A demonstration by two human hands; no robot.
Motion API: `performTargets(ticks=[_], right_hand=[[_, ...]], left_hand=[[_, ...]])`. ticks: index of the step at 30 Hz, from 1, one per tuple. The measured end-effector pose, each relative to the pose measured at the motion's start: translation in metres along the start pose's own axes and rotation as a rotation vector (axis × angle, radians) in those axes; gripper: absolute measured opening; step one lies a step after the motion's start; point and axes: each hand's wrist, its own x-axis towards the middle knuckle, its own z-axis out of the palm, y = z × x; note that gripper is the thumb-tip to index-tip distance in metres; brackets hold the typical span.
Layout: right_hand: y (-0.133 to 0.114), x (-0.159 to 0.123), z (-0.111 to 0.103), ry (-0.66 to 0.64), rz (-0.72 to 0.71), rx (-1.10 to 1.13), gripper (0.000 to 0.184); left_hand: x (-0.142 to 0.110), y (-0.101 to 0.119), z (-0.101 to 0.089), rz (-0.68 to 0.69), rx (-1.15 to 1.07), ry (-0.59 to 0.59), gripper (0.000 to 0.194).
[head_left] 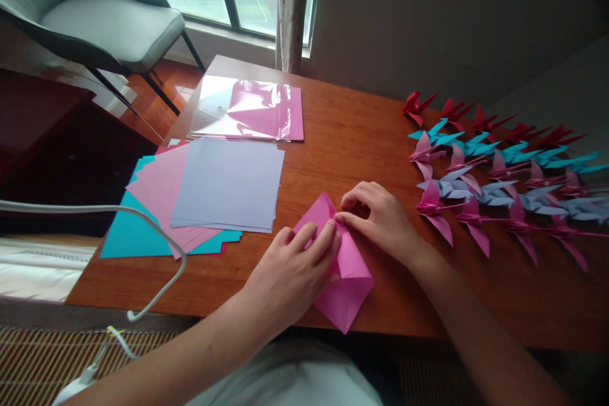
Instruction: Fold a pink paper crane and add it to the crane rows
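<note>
A partly folded pink paper (349, 276) lies on the wooden table (361, 139) near its front edge. My left hand (290, 273) rests on the paper's left side, fingers stretched out and pressing flat along a fold. My right hand (380, 219) sits at the paper's upper right, its fingers curled and its fingertips pressing the paper's middle, where they meet my left fingertips. The paper's lower corner reaches just over the table's edge.
A stack of loose sheets, lilac on top (228, 184) over pink and teal, lies to the left. Behind it is a clear packet of pink paper (252, 111). Rows of folded paper cranes (499, 177) fill the right side. A white cable (143, 222) and a chair (109, 25) are at left.
</note>
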Motion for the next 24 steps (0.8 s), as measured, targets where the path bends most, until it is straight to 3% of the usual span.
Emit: performTargets(ticks=[13, 20, 24], right_hand=[[0.0, 0.048, 0.005, 0.035, 0.038, -0.062, 0.027], [-0.005, 0.053, 0.012, 0.091, 0.101, -0.161, 0.036], [-0.003, 0.051, 0.013, 0.141, 0.067, -0.198, 0.035]], left_hand=[[-0.001, -0.001, 0.004, -0.005, -0.037, 0.049, 0.049], [-0.001, 0.001, 0.002, -0.02, -0.043, 0.045, 0.049], [0.0, 0.001, 0.0, -0.023, -0.034, 0.042, 0.049]])
